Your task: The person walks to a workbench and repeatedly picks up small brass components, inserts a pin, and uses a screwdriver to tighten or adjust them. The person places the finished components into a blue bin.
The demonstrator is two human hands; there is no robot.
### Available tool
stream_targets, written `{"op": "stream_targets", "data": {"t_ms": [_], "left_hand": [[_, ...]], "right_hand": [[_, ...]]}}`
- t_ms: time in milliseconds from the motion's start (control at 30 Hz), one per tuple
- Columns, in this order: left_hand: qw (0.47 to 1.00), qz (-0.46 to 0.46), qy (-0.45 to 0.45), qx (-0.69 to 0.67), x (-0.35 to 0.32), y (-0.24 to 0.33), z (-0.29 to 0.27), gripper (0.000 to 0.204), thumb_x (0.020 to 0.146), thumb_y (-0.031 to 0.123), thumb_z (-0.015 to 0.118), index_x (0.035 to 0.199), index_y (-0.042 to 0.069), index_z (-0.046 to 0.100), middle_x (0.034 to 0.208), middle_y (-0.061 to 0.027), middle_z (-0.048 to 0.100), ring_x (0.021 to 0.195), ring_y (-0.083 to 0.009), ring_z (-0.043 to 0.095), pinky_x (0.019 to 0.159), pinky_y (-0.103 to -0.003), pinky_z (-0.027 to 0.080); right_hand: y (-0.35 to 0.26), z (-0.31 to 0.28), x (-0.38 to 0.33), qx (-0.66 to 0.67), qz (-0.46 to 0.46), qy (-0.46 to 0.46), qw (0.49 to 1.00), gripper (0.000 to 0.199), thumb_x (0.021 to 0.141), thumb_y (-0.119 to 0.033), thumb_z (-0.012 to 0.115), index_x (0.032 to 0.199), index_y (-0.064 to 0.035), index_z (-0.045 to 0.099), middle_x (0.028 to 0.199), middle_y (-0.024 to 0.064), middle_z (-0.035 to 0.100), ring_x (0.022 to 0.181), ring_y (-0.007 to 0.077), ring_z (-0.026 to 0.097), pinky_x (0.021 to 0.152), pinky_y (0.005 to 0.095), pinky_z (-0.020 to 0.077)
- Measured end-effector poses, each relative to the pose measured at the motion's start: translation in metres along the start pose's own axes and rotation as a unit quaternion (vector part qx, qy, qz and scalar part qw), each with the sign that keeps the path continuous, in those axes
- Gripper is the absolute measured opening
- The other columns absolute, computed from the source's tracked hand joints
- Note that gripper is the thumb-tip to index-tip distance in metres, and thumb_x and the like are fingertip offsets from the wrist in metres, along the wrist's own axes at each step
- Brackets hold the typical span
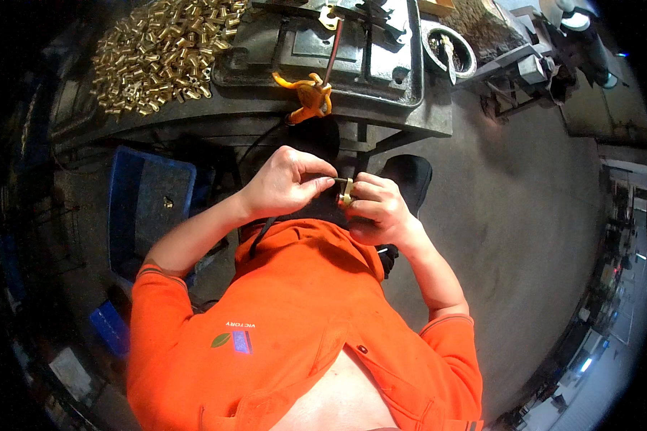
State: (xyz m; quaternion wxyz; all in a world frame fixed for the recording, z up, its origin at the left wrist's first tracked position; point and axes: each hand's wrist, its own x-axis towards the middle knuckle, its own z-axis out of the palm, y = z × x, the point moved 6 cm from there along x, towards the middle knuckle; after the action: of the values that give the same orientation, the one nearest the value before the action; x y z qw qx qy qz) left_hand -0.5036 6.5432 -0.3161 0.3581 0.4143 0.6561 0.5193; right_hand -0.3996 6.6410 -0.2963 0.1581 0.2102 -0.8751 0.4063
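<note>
My left hand (287,183) pinches a thin dark rod-like piece (339,179) between thumb and forefinger. Its far end meets a small brass-coloured part (346,194), held in the curled fingers of my right hand (378,207). Both hands are close together above my lap, in front of the bench. The part's exact shape is half covered by my right fingers. Just beyond the hands, an orange-coated handle with several prongs (310,95) sits at the bench's front edge, joined to a reddish-brown rod (334,54).
A large heap of small brass fittings (169,54) covers the bench's left side. A dark metal plate (251,61) lies mid-bench, beside a round bowl (469,57) holding a light-coloured tool. Left below stands a blue crate (187,172) with one small piece inside. A dark stool (413,172) is underneath.
</note>
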Motion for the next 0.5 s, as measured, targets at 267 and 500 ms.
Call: {"op": "stream_targets", "data": {"t_ms": [267, 500], "left_hand": [[0.972, 0.175, -0.025, 0.151, 0.000, 0.023, 0.001, 0.011, 0.071, 0.002, 0.066, 0.081, -0.001, 0.063, 0.065, -0.0130, 0.058, 0.056, -0.0270, 0.057, 0.049, -0.033, 0.043], [0.974, 0.180, -0.068, 0.116, -0.003, 0.015, 0.007, 0.012, 0.070, 0.001, 0.066, 0.082, 0.000, 0.064, 0.068, -0.0140, 0.060, 0.059, -0.0272, 0.060, 0.052, -0.032, 0.045]], "right_hand": [[0.009, -0.006, -0.003, 0.191, 0.008, 0.022, 0.981, 0.010, 0.053, -0.010, 0.060, 0.059, -0.0055, 0.053, 0.067, 0.0068, 0.056, 0.057, 0.0254, 0.052, 0.047, 0.0337, 0.0400], [0.031, -0.001, -0.012, 0.454, 0.129, 0.106, 0.875, 0.006, 0.055, 0.005, 0.049, 0.058, 0.0000, 0.051, 0.065, 0.0102, 0.059, 0.061, 0.0176, 0.056, 0.053, 0.0268, 0.0432]]}}
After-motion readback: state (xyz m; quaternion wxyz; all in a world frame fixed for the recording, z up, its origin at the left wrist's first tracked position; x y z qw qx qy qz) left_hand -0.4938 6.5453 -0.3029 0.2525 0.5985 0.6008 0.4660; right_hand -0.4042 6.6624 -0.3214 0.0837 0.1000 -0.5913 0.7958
